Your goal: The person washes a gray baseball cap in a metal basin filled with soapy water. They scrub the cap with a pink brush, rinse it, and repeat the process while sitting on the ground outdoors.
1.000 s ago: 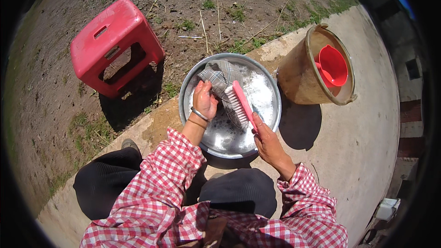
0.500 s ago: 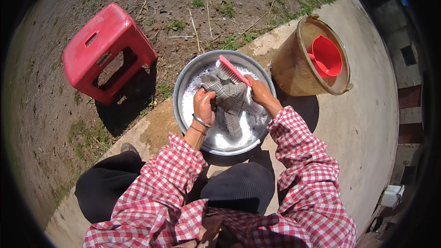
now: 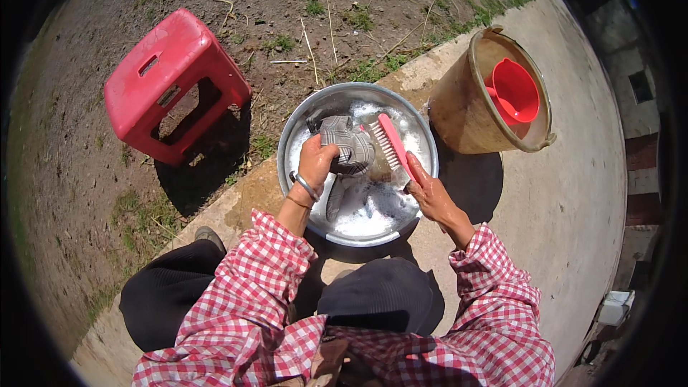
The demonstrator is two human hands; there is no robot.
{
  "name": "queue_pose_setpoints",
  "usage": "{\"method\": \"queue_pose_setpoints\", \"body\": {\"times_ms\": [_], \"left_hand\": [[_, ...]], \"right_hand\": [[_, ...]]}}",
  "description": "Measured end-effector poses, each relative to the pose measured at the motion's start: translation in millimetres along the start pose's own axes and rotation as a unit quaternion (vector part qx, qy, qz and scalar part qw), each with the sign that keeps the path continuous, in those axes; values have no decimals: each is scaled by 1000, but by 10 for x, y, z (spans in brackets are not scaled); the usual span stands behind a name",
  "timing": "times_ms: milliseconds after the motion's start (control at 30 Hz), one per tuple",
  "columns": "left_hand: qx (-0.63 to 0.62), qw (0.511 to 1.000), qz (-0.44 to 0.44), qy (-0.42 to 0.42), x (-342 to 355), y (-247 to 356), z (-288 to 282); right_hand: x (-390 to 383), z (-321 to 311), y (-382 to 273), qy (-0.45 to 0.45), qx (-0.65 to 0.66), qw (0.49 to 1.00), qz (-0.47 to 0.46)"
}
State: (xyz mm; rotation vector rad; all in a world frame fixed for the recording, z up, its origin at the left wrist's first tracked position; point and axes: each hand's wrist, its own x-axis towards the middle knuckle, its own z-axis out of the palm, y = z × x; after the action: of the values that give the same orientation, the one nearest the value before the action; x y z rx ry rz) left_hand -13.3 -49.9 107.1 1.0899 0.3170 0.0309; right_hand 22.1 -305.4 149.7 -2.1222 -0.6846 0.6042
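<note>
Two bare hands are shown at work over a round metal basin (image 3: 297, 125) that is set on a concrete edge beside bare earth. The basin is filled with soapy, foaming water. A grey checked cloth (image 3: 347, 145) is gripped by the left hand (image 3: 315, 161), whose fingers are closed around its lower end; the cloth is held partly above the suds near the basin's middle, with a further length trailing down into the water. A metal bangle is worn at the left wrist. A pink scrubbing brush (image 3: 390, 147) is clasped by the right hand (image 3: 428, 193) at its near end, with the fingers wrapped round the handle; the white bristles are turned toward the cloth and lie just beside it. Red-and-white checked sleeves are seen on both forearms. A red plastic stool (image 3: 168, 79) stands on the earth, well apart to the left. A tan bucket (image 3: 459, 111) stands just beside the basin on the right, and a red scoop (image 3: 512, 89) rests inside it.
</note>
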Motion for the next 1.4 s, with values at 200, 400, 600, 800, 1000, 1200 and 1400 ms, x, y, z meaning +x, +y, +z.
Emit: {"method": "queue_pose_setpoints", "body": {"times_ms": [200,400,600,800,1000,1200,1400], "left_hand": [[274,956,94,45,-429,-643,338],[72,982,-166,43,-553,-880,245],[205,949,-208,123,-481,-911,350],[670,732,-113,36,-398,-861,483],[656,727,-203,-6,-180,-1040,321],[580,780,-226,-60,-57,-1208,183],[640,737,-219,-12,-5,-1171,116]], "right_hand": [[147,197,-291,-59,-149,986,48],[684,89,584,19,-209,971,116],[1170,528,814,171,-360,914,77],[1494,705,560,-60,-154,983,-78],[931,945,684,-95,-72,987,-110],[1385,941,1098,-94,-94,989,68],[1233,477,777,-173,-274,946,-17]]}}
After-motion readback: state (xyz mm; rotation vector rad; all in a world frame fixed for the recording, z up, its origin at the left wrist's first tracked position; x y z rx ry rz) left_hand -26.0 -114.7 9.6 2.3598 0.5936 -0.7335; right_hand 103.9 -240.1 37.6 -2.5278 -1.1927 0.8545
